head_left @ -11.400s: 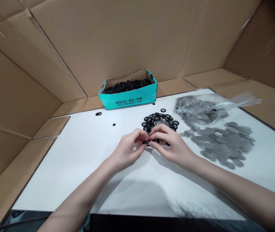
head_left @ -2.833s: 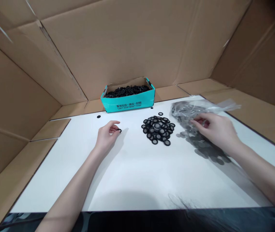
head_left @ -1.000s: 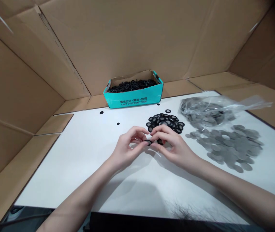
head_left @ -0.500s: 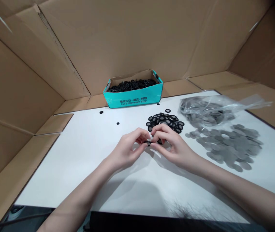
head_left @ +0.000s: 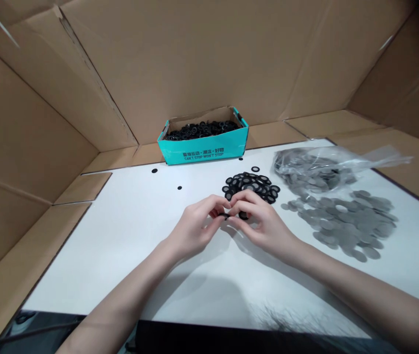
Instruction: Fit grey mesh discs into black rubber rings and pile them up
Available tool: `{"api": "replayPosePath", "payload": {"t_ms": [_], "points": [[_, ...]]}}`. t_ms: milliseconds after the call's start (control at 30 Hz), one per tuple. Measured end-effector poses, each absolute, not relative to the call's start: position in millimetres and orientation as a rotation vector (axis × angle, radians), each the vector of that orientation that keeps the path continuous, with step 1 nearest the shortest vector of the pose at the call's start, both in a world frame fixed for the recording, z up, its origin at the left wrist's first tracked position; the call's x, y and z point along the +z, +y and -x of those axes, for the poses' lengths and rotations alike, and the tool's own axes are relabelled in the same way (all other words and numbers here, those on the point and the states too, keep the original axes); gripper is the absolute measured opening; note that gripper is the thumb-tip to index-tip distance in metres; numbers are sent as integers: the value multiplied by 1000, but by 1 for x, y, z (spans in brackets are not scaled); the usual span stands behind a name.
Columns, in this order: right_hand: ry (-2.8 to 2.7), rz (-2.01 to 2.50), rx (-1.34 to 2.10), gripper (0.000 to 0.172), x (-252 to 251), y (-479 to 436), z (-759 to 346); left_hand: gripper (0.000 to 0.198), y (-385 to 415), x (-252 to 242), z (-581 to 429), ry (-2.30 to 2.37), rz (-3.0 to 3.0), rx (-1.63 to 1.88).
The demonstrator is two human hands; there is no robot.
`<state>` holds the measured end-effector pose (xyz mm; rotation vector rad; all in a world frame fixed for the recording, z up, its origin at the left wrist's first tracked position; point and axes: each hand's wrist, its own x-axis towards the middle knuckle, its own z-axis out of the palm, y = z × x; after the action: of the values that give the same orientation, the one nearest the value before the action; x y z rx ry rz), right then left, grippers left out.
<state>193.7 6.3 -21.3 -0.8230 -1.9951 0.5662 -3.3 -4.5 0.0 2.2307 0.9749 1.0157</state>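
Between the fingertips of both hands is a small black ring (head_left: pixel 224 215), held just above the white tabletop. My left hand (head_left: pixel 199 223) pinches its left side, thumb below and fingers above. On its right side my right hand (head_left: pixel 255 216) pinches too, with fingers curled. Whether a grey disc sits inside the ring is hidden. Right behind the hands lies a heap of black rings with grey centres (head_left: pixel 250 184). One more black ring (head_left: pixel 243 215) shows beneath my right fingers. Loose flat grey discs (head_left: pixel 356 223) are spread to the right of my right hand.
A turquoise box (head_left: pixel 205 147) full of black rings stands at the back. A clear plastic bag (head_left: pixel 316 169) of grey discs lies at the back right. Small black pieces (head_left: pixel 154 171) are scattered at the left. Cardboard walls (head_left: pixel 202 59) surround the white table (head_left: pixel 121 236).
Both hands stay at nearly the same spot. The ring between the fingertips has tilted or shifted slightly; the piles and the box look unchanged.
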Motion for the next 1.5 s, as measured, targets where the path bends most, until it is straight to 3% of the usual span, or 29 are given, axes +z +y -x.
{"api": "replayPosePath", "payload": {"t_ms": [300,933,1133,1500], "points": [[-1980,832,464,6,-15,6,-198,22,-4,-1,3,957,-2161,1053],[-1972,823,565,14,-14,5,-196,15,-9,1,0,994,-2192,887],[-1986,827,500,5,-17,8,-198,20,-7,1,0,1011,-2153,951],[-2005,825,519,14,-19,8,-198,14,-9,-1,-1,1001,-2140,953]]}}
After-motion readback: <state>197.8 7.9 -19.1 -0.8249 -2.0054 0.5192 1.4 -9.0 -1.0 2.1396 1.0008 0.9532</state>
